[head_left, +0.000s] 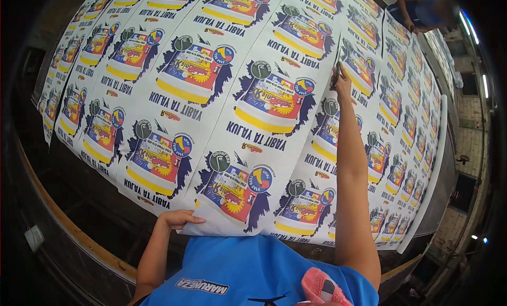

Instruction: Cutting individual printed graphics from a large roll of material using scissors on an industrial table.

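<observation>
A wide white sheet (208, 132) printed with repeated yellow, red, blue and purple designs covers the large table before me. With its fingers closed, my left hand (179, 219) pinches the sheet's near edge, close to my body. My right arm stretches far across the sheet. My right hand (343, 80) is closed around dark-handled scissors (335, 77), largely hidden by the fingers. They are at a lengthwise line between two columns of prints. Similar lines run between other columns to the left, where the near edges hang unevenly.
At the far right a co-worker (425, 13) leans at the sheet's edge, hands near it. A white rolled edge (422, 211) runs along the right side. A wooden rail (79, 234) curves along the near left. Bright tube lights (469, 27) shine at right.
</observation>
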A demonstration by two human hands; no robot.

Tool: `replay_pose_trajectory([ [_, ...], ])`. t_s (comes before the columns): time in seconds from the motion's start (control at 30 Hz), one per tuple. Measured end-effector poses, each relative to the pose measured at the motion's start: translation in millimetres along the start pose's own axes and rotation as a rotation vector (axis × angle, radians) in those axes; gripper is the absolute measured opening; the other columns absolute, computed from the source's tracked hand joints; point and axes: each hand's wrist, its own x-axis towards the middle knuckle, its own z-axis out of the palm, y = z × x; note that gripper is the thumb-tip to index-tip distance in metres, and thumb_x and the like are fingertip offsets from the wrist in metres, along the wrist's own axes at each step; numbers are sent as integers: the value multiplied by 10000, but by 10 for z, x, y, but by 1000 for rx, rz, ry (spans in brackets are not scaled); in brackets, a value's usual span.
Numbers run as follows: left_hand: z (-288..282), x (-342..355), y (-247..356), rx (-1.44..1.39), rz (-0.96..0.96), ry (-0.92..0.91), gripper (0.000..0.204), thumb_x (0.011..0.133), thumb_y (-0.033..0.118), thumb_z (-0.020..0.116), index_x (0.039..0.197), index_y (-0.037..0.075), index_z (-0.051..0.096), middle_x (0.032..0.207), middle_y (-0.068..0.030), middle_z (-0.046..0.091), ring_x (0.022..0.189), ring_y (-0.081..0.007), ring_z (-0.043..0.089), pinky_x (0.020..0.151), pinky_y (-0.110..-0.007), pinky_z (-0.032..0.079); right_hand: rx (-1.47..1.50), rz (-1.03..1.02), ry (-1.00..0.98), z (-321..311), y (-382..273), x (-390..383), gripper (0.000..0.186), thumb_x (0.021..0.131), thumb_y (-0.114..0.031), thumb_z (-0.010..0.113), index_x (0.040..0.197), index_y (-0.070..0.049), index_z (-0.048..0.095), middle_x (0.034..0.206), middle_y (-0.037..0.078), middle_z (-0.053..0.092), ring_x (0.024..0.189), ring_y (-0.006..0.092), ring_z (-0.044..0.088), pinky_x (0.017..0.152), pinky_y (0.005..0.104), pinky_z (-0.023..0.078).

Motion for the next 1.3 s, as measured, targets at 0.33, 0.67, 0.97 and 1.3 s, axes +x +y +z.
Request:
replay_pose_trajectory([
  [0.33, 495, -93, 243, -19, 451, -533, 834, 1015, 640, 213, 1481, -21, 417, 1554, -186, 384, 1479, -253, 298, 1213, -409, 180, 139, -107, -69, -239, 15, -1035, 511, 983, -107, 531, 1487, -139, 456, 841, 73, 664, 470, 117, 562, 400, 266, 455],
  [0.67, 1060, 653, -302, 1594, 520, 470, 1079, 766, 727, 657, 1561, 95, 293, 1667, -154, 57, 1529, -393, -22, 1147, -689, -26, 318, 91, 379, -1746, 1343, -4652, 506, 996, -242, 619, 1467, -148, 459, 668, 19, 546, 471, 111, 517, 430, 262, 445],
  [0.97, 1389, 1286, -932, 2042, 753, 781, 1289, 638, 794, 692, 1584, 82, 183, 1652, -206, 70, 1517, -431, -79, 1108, -730, -81, 831, 148, 1075, -2589, 2536, -7432, 388, 1048, -308, 475, 1389, -141, 394, 759, 40, 576, 558, 160, 579, 503, 312, 522],
  [1.3, 2601, 1762, -1382, 1948, 935, 692, 1000, 751, 333, 673, 1596, 155, 169, 1673, -140, 46, 1528, -414, -33, 1116, -738, -27, 698, 184, 35, -2127, 3256, -8501, 610, 989, -492, 537, 1435, -94, 417, 866, 112, 612, 755, 193, 616, 718, 318, 517],
])
